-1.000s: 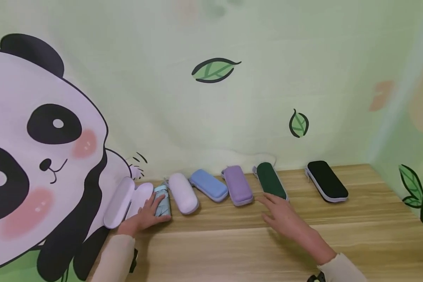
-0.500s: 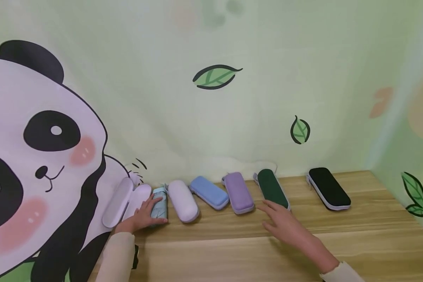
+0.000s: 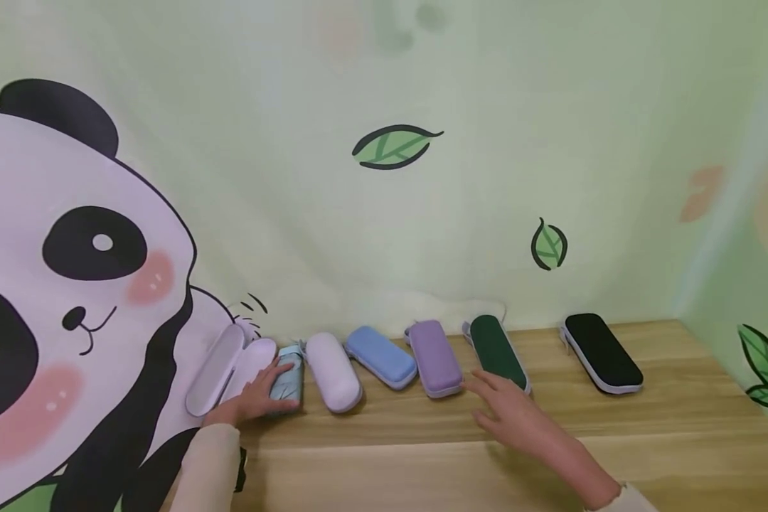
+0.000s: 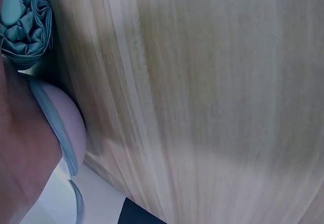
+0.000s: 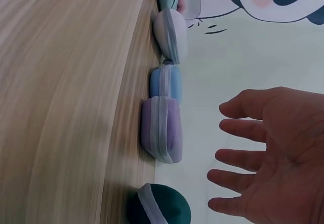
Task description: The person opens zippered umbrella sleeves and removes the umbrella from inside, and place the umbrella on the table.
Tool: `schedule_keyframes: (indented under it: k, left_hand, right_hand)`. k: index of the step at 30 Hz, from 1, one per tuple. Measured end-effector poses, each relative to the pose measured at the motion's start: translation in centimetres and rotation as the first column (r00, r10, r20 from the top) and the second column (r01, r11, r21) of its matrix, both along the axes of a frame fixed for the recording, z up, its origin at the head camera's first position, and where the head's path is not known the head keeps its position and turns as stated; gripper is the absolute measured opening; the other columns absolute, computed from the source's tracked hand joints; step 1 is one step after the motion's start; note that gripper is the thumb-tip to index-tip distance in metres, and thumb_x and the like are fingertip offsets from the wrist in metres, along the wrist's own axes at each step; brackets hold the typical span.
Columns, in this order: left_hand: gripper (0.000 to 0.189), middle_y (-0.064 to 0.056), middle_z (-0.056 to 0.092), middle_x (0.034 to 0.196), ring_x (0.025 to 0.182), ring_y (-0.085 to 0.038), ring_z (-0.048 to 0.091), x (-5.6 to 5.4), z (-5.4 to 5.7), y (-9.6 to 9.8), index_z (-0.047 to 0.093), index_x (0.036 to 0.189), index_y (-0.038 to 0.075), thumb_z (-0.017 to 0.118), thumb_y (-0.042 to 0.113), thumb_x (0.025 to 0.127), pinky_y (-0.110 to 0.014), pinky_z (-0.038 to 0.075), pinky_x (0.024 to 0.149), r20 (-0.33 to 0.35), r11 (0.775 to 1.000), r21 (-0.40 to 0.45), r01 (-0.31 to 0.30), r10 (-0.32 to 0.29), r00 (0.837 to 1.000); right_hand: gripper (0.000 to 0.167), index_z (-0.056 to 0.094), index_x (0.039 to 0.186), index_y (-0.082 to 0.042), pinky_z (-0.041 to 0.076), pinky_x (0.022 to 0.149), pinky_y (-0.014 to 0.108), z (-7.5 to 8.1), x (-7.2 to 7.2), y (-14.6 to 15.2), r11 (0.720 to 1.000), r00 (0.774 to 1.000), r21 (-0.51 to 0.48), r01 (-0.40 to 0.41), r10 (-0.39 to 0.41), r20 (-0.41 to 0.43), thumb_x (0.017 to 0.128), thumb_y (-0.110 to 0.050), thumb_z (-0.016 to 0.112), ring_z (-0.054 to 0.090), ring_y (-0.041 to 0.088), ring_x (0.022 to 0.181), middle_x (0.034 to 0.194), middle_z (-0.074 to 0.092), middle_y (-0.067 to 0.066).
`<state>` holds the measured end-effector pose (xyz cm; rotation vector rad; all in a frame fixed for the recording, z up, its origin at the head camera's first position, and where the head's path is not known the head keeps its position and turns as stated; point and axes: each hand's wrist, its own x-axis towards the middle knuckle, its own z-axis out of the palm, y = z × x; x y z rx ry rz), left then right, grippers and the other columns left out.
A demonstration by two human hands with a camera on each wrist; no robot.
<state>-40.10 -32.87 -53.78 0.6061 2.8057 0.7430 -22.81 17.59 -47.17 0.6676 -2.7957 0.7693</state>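
At the left of the head view my left hand (image 3: 256,398) holds a teal folded umbrella (image 3: 288,377), its fingers over the top and the thumb at the near end. The umbrella's pleated end (image 4: 23,32) shows in the left wrist view beside that palm. An open pale lilac glasses case (image 3: 216,370), lid tipped back, lies to the left, partly covered by this hand. My right hand (image 3: 518,416) hovers with spread, relaxed fingers in front of a dark green case (image 3: 499,348) and holds nothing; its palm shows in the right wrist view.
Zipped cases line the wooden table's (image 3: 371,462) back: a whitish one (image 3: 334,373), a blue one (image 3: 381,355), a purple one (image 3: 435,359) and, farther right, a black one (image 3: 601,352). A wall cloth with a printed panda (image 3: 147,171) rises behind and at the left.
My left hand has shifted the umbrella a little leftward, closer to the open case and away from the whitish one. My right hand stays nearly in place. The head view has tilted upward slightly.
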Motion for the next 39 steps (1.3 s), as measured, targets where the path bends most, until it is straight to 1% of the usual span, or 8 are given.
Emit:
schedule_keyframes:
  k: [5,15,21,24,28,32,35,39]
  left_hand:
    - [0.097,-0.029,0.007,0.166,0.147,-0.059,0.011,0.2,-0.1,0.0,0.031,0.157,0.009,0.074,0.057,0.084,-0.08,0.011,0.106,0.001,1.0,-0.019,0.007,-0.007,1.0]
    - [0.094,-0.033,0.011,0.163,0.142,-0.066,0.014,1.0,-0.3,0.2,0.034,0.154,0.006,0.076,0.051,0.083,-0.083,0.013,0.103,-0.031,1.0,-0.019,-0.005,0.004,1.0]
    - [0.087,-0.034,0.015,0.162,0.144,-0.064,0.009,1.5,2.0,1.6,0.04,0.149,0.004,0.073,0.046,0.081,-0.082,0.009,0.105,-0.032,0.985,-0.168,-0.03,0.025,0.999]
    - [0.076,-0.035,0.014,0.161,0.147,-0.06,0.001,1.8,4.1,3.6,0.042,0.145,-0.001,0.068,0.038,0.085,-0.079,0.002,0.109,-0.064,0.973,-0.219,-0.068,0.055,0.996]
    - [0.064,-0.041,0.02,0.156,0.147,-0.059,0.008,2.5,5.7,7.8,0.039,0.144,-0.012,0.056,0.025,0.094,-0.072,0.007,0.115,-0.197,0.98,-0.135,-0.143,0.115,0.974]
    - [0.066,-0.046,0.025,0.151,0.144,-0.06,0.019,3.4,5.2,12.7,0.033,0.144,-0.02,0.051,0.025,0.099,-0.065,0.015,0.118,-0.24,0.981,-0.013,-0.192,0.183,0.953]
    - [0.076,-0.042,0.016,0.157,0.145,-0.062,0.012,3.7,4.7,15.9,0.025,0.151,-0.016,0.053,0.034,0.102,-0.066,0.015,0.117,-0.201,0.965,0.013,-0.263,0.26,0.944]
    - [0.089,-0.036,0.004,0.163,0.145,-0.064,0.005,3.5,3.2,18.0,0.017,0.158,-0.01,0.055,0.048,0.101,-0.071,0.019,0.113,-0.232,0.909,-0.048,-0.413,0.392,0.89]
  right_hand:
    - [0.047,0.061,0.137,-0.004,0.043,0.101,0.064,-0.1,0.1,0.1,1.0,1.0,0.004,0.004,-0.004,-0.001,0.092,-0.01,0.074,0.051,0.049,0.13,0.145,0.05,0.028]
    - [0.048,0.06,0.137,-0.001,0.043,0.103,0.062,0.4,0.2,-0.6,1.0,1.0,0.018,-0.022,0.022,0.003,0.092,-0.008,0.073,0.05,0.049,0.13,0.146,0.05,0.028]
    - [0.049,0.058,0.14,-0.002,0.04,0.105,0.063,1.1,0.1,-1.4,0.999,0.997,0.04,-0.033,0.03,0.069,0.093,-0.009,0.072,0.048,0.048,0.133,0.149,0.047,0.028]
    - [0.048,0.06,0.137,-0.003,0.041,0.104,0.063,1.6,0.0,-1.4,0.999,1.0,0.043,-0.025,0.024,0.02,0.091,-0.005,0.073,0.049,0.047,0.132,0.147,0.049,0.027]
    - [0.048,0.061,0.137,-0.004,0.042,0.103,0.062,2.0,0.1,-0.7,0.999,1.0,0.033,-0.008,0.009,-0.013,0.09,-0.004,0.072,0.05,0.048,0.131,0.146,0.05,0.026]
    - [0.048,0.06,0.138,-0.003,0.042,0.103,0.062,2.0,0.4,-0.4,0.999,1.0,0.038,-0.008,0.008,-0.003,0.092,-0.005,0.071,0.05,0.049,0.131,0.147,0.049,0.027]
    - [0.047,0.059,0.138,-0.003,0.042,0.104,0.063,1.9,0.7,-0.5,1.0,1.0,0.027,-0.012,0.011,0.01,0.093,-0.006,0.071,0.049,0.049,0.131,0.147,0.048,0.028]
    - [0.048,0.06,0.139,-0.004,0.041,0.104,0.063,1.4,1.1,-0.9,1.0,0.999,0.011,-0.025,0.025,0.039,0.092,-0.007,0.071,0.049,0.048,0.132,0.148,0.048,0.027]
